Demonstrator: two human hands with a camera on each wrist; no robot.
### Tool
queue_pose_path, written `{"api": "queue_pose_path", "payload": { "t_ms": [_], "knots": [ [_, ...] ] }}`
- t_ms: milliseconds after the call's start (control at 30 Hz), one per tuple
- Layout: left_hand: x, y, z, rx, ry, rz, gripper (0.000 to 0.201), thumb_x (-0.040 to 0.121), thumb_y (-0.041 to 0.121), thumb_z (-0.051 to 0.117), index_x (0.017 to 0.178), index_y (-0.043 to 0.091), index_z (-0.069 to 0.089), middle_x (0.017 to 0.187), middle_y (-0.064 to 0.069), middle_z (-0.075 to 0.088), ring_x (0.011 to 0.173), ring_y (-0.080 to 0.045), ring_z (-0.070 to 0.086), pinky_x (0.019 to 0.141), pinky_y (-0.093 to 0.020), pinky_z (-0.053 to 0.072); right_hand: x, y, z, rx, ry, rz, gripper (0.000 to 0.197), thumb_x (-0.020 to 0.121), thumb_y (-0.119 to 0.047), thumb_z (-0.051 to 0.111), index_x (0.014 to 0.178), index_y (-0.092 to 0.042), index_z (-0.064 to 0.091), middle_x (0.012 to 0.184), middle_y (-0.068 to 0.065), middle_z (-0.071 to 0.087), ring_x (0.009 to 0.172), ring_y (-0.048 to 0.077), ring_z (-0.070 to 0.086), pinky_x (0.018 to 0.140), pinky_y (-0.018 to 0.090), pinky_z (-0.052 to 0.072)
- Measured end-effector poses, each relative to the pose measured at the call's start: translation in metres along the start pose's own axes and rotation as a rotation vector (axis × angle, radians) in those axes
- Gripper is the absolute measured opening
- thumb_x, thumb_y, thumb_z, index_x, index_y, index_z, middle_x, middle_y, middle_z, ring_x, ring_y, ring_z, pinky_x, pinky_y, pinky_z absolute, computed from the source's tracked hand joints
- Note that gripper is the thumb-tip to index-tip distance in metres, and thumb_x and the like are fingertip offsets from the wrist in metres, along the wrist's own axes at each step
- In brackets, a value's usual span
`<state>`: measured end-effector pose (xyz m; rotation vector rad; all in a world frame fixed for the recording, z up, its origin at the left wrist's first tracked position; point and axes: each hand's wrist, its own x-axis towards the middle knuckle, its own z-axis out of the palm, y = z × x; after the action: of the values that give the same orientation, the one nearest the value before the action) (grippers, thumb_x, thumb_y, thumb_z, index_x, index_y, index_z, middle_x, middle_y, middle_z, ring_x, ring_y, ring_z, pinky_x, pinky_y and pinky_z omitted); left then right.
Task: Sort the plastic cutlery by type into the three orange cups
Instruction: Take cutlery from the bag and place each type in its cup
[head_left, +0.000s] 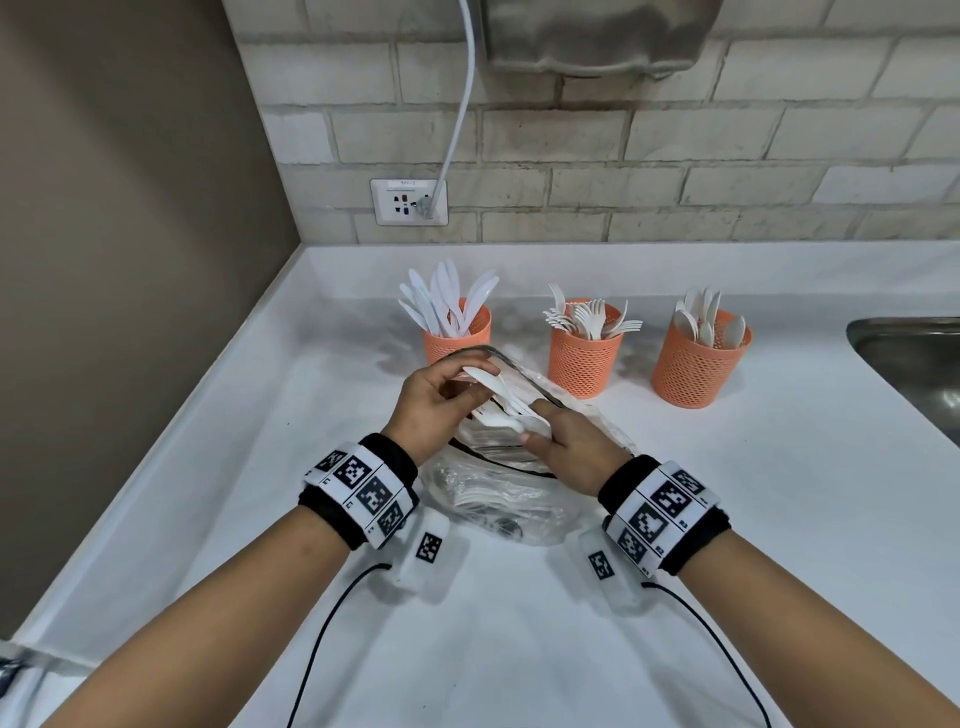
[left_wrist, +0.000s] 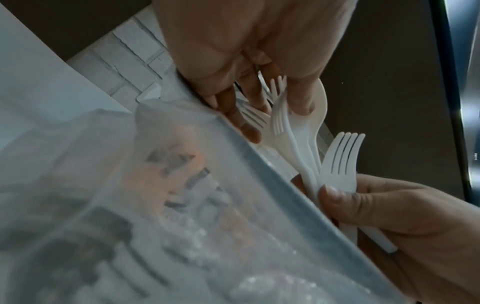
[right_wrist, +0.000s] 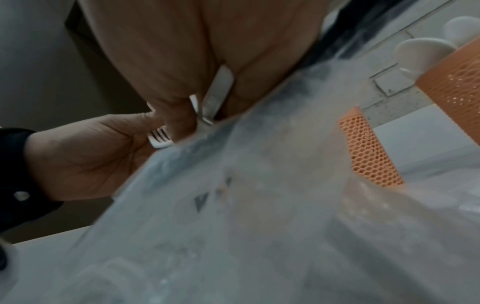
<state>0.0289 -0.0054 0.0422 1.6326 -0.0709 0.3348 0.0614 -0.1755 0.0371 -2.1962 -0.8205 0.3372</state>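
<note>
Three orange mesh cups stand at the back of the counter: knives in the left cup (head_left: 457, 338), forks in the middle cup (head_left: 586, 358), spoons in the right cup (head_left: 693, 366). A clear plastic bag (head_left: 498, 493) with more white cutlery lies in front of them. Above it my right hand (head_left: 535, 427) grips the handles of a bundle of white cutlery (head_left: 498, 402). My left hand (head_left: 467, 389) pinches the head end of the same bundle. The left wrist view shows forks (left_wrist: 340, 160) and a spoon-like piece (left_wrist: 309, 123) in the bundle, with the bag (left_wrist: 182, 205) in front.
A steel sink (head_left: 914, 358) is set into the counter at the right. A wall socket (head_left: 409, 201) with a white cable sits behind the cups. The brown side wall borders the counter on the left. White counter (head_left: 519, 649) lies between me and the bag.
</note>
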Motion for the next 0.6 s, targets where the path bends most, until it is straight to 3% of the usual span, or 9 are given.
{"api": "queue_pose_path", "payload": {
  "t_ms": [167,233,300,333,367,433,467,533,600],
  "knots": [
    [0.004,0.008,-0.001,-0.064,0.0,-0.031,0.039,0.084,-0.012,0.053,0.113,0.014,0.054,0.107,0.005,0.06,0.072,0.007,0.063,0.065,-0.01,0.051,-0.001,-0.003,0.0,0.028,0.041,0.01,0.033,0.094,-0.018,0.047,0.126,-0.009,0.047,0.078,-0.022,0.045,0.069,-0.005,0.042,0.065,0.009,0.032],
    [0.004,0.009,-0.002,-0.084,-0.032,-0.031,0.048,0.085,-0.012,0.051,0.122,0.018,0.047,0.114,0.003,0.058,0.069,0.007,0.061,0.066,-0.009,0.048,-0.002,-0.003,0.001,0.059,0.06,-0.001,0.036,0.094,-0.018,0.047,0.129,-0.01,0.046,0.097,-0.013,0.056,0.086,0.004,0.051,0.078,0.016,0.035],
    [0.003,0.009,-0.003,-0.125,-0.042,-0.055,0.052,0.085,-0.013,0.048,0.127,0.018,0.043,0.121,-0.002,0.055,0.073,0.006,0.06,0.063,-0.009,0.047,-0.003,-0.003,0.002,0.072,0.074,0.0,0.035,0.094,-0.017,0.046,0.129,-0.011,0.047,0.11,-0.007,0.056,0.099,0.009,0.05,0.086,0.02,0.033],
    [0.003,0.01,-0.002,-0.155,-0.033,-0.083,0.051,0.086,-0.012,0.048,0.129,0.016,0.044,0.125,-0.003,0.055,0.083,0.001,0.061,0.062,-0.01,0.048,-0.003,-0.003,0.002,0.088,0.072,0.006,0.034,0.094,-0.016,0.046,0.128,-0.012,0.048,0.104,-0.011,0.057,0.093,0.002,0.051,0.083,0.02,0.034],
    [0.004,0.01,-0.002,-0.179,-0.019,-0.114,0.049,0.087,-0.009,0.049,0.13,0.015,0.046,0.129,-0.005,0.055,0.094,-0.007,0.06,0.063,-0.013,0.05,-0.004,-0.004,0.002,0.107,0.06,0.019,0.033,0.094,-0.015,0.045,0.127,-0.012,0.048,0.091,-0.02,0.059,0.079,-0.009,0.051,0.076,0.017,0.035],
    [0.006,0.009,0.0,-0.183,0.006,-0.179,0.045,0.088,-0.001,0.053,0.128,0.019,0.049,0.135,-0.006,0.053,0.108,-0.017,0.057,0.072,-0.024,0.052,-0.005,-0.002,0.002,0.152,0.044,0.058,0.032,0.095,-0.013,0.044,0.126,-0.012,0.048,0.058,-0.029,0.054,0.055,-0.016,0.05,0.06,0.01,0.03],
    [0.008,0.009,0.0,-0.164,0.01,-0.207,0.043,0.088,0.004,0.055,0.127,0.023,0.05,0.138,-0.005,0.052,0.112,-0.019,0.056,0.079,-0.03,0.051,-0.005,0.0,0.003,0.17,0.055,0.064,0.032,0.095,-0.013,0.044,0.126,-0.011,0.048,0.057,-0.027,0.054,0.053,-0.015,0.049,0.059,0.012,0.029],
    [0.012,0.009,-0.001,-0.123,-0.018,-0.259,0.043,0.086,0.021,0.06,0.125,0.033,0.048,0.142,-0.001,0.046,0.123,-0.021,0.05,0.087,-0.035,0.047,-0.005,0.0,0.003,0.169,0.119,0.046,0.033,0.095,-0.012,0.044,0.128,-0.01,0.046,0.08,-0.016,0.056,0.062,-0.008,0.046,0.068,0.019,0.033],
    [0.013,0.009,-0.002,-0.11,-0.078,-0.295,0.054,0.075,0.036,0.062,0.126,0.042,0.044,0.144,0.003,0.042,0.126,-0.021,0.047,0.082,-0.031,0.047,-0.004,0.001,0.004,0.184,0.178,0.029,0.034,0.094,-0.011,0.044,0.128,-0.013,0.046,0.082,-0.01,0.053,0.065,-0.005,0.042,0.068,0.022,0.033]
  ]
}}
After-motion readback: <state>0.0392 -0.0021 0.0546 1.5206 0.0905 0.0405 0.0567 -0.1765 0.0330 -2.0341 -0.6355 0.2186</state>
